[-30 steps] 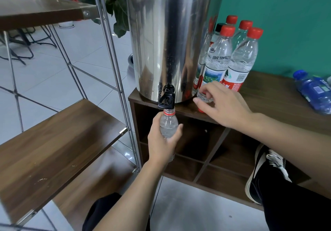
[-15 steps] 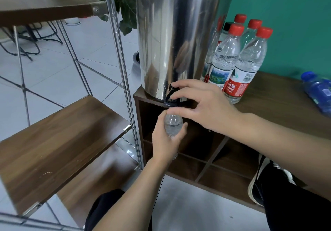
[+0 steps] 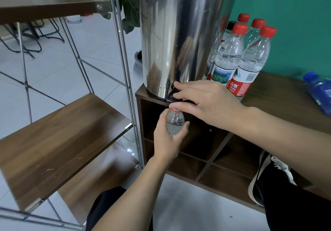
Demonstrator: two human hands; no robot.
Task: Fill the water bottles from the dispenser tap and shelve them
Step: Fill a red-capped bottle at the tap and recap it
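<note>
Clear plastic bottle (image 3: 174, 121), uncapped, sits upright under the black tap (image 3: 172, 92) at the bench's (image 3: 279, 94) front left corner. The left hand (image 3: 168, 141) has its grip wrapped round the bottle; the right hand (image 3: 206, 103) pinches the tap of the steel dispenser (image 3: 179, 33). Capped bottles (image 3: 240, 58) stand just right of it.

Left hand (image 3: 168, 139) raised from below, fingers curled round small clear plastic bottle (image 3: 174, 122). Right hand (image 3: 206, 103) reaching in from right, fingers pinching black dispenser tap (image 3: 171, 94).

Red-label bottle (image 3: 250, 69) — "SPRING", "550ml"
</note>
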